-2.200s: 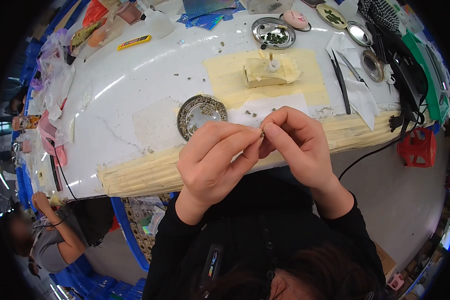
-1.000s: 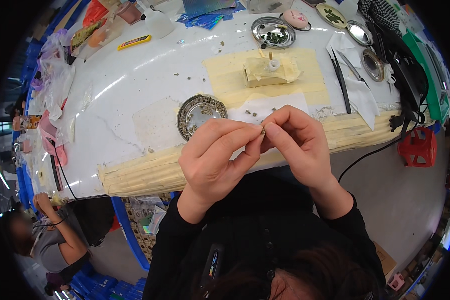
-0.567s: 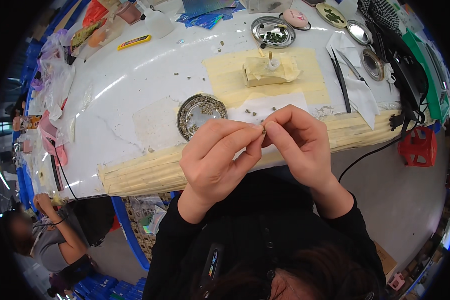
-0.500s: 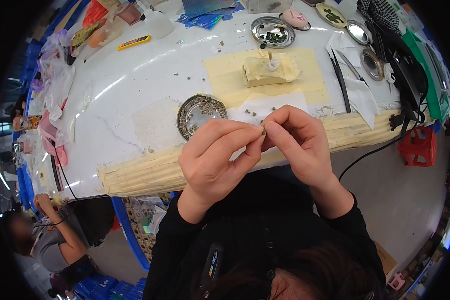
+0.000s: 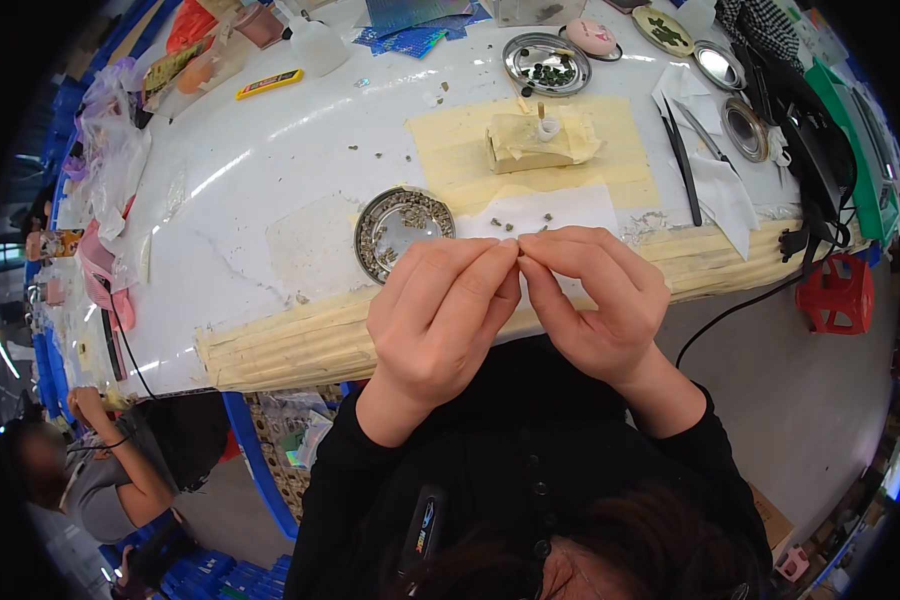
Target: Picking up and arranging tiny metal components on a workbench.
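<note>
Over the table's front edge, my left hand (image 5: 440, 315) and my right hand (image 5: 600, 300) meet fingertip to fingertip. Both are closed in a pinch around a tiny dark piece, mostly covered by the fingers, so its kind does not show. Just beyond my left hand sits a round metal dish (image 5: 358, 238) of small grey-brown pieces, gathered mostly along its rim. A few similar loose pieces (image 5: 508, 226) lie on a white paper sheet (image 5: 585, 205) beyond my fingertips. Farther back stands a tape-wrapped block (image 5: 518, 155) with a short peg and a white ring on top.
Black tweezers (image 5: 682, 165) lie on white paper at the right. A metal dish with dark green pieces (image 5: 550, 75) and a yellow cutter knife (image 5: 268, 84) are at the back. A red stool (image 5: 836, 293) stands right; a co-worker (image 5: 110, 490) sits lower left.
Both hands have turned slightly, and their joined fingertips have shifted a little left and away from me. The right fingers are now straighter and closer to the left ones.
</note>
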The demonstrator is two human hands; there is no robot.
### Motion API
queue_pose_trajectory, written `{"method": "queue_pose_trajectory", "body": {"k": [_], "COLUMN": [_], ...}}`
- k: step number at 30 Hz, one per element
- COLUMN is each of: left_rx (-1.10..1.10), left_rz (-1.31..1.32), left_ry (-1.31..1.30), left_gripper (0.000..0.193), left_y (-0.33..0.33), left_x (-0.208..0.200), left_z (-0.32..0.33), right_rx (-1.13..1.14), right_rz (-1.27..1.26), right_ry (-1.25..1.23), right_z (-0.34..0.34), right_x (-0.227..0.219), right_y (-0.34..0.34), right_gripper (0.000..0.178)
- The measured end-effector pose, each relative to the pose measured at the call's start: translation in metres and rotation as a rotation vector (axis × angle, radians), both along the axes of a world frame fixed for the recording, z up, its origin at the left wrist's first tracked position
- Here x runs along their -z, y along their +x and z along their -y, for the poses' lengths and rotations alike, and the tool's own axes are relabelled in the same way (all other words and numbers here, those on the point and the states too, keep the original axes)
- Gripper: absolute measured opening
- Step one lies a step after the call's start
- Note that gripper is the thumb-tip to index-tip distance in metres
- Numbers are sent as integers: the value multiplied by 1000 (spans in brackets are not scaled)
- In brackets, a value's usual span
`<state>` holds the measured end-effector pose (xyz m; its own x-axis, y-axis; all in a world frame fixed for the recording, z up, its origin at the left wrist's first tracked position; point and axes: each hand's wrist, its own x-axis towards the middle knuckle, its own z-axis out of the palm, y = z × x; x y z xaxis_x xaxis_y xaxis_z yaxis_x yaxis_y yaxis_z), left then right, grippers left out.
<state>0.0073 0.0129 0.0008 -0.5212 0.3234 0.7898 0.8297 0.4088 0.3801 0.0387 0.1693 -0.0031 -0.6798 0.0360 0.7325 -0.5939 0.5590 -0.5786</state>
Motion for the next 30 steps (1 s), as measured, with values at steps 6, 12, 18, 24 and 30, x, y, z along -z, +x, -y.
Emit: {"method": "queue_pose_trajectory", "body": {"k": [6,12,18,24,30], "left_rx": [-3,140,47,24,88], "left_rz": [61,214,103,102,237], "left_ry": [18,159,85,83,175], "left_gripper": [29,24,27,26,24], "left_y": [1,-1,-1,1,2], "left_x": [-2,-2,0,1,-1], "left_z": [-1,1,-3,-4,-2], "right_rx": [-117,-569,-133,-150,-280], "right_rz": [230,861,305,345,580], "right_ry": [-226,-946,-288,-370,-730], "right_z": [-2,-15,-4,-1,2], "right_x": [-2,-6,2,2,-2], "right_y": [3,5,7,5,10], "right_gripper": [11,8,8,6,6]}}
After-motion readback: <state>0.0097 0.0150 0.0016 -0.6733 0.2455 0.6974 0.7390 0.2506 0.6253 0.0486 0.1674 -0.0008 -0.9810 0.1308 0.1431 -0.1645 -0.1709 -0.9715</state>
